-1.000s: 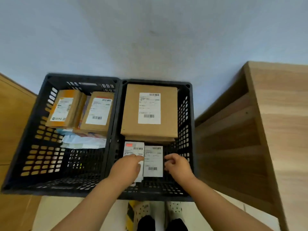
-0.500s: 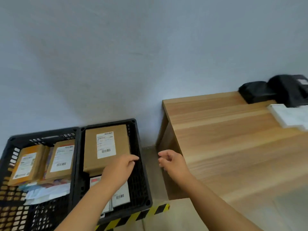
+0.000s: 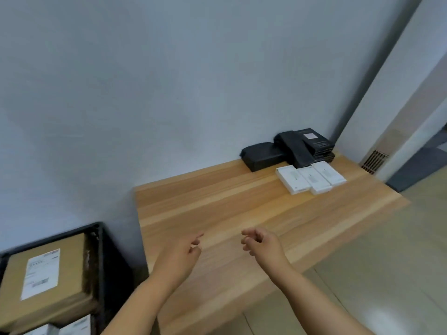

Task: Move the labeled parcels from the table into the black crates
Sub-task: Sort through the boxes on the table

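Observation:
Both hands hover empty over the near part of the wooden table [image 3: 217,209]. My left hand [image 3: 180,256] has loosely curled fingers with the index extended. My right hand [image 3: 262,243] is half curled, holding nothing. At the table's far right corner lie black wrapped parcels [image 3: 262,155] and a stack of black boxes [image 3: 312,141] with a small label. Three white boxes [image 3: 310,177] lie side by side in front of them. At the lower left, one black crate [image 3: 101,250] holds a brown cardboard parcel [image 3: 70,267] with a white label, and smaller labeled parcels [image 3: 77,326] beneath.
A pale grey wall runs behind the table and crate. A white pillar with a floor vent [image 3: 373,162] stands right of the table. Beige floor tiles [image 3: 387,262] lie along the table's right side.
My view has swung right from the crates to the table. Both hands have left the right crate, let go of the small labeled parcels, and now hang over the tabletop.

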The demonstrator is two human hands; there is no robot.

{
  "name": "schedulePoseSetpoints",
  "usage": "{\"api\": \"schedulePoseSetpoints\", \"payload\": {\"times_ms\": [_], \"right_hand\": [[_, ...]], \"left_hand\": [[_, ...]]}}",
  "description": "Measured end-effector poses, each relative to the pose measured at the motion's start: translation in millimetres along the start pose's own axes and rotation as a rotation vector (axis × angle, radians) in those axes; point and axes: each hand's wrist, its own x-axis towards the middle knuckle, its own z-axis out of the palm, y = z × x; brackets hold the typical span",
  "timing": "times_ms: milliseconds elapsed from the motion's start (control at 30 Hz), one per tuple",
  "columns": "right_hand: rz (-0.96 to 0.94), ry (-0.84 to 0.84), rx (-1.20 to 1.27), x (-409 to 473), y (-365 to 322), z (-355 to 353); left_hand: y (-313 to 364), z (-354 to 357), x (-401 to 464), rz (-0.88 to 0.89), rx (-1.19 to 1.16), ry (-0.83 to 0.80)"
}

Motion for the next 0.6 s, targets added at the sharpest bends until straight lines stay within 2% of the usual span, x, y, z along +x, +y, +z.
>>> {"api": "schedulePoseSetpoints", "payload": {"times_ms": [233, 600], "right_hand": [[-0.015, 0.109, -0.029, 18.0, 21.2, -140.0], [0.026, 0.122, -0.018, 91.6, 58.8, -236.3]], "left_hand": [[96.3, 74.5, 32.9, 0.074, 0.067, -0.038], [160.7, 153.5, 122.5, 0.036, -0.002, -0.050]]}}
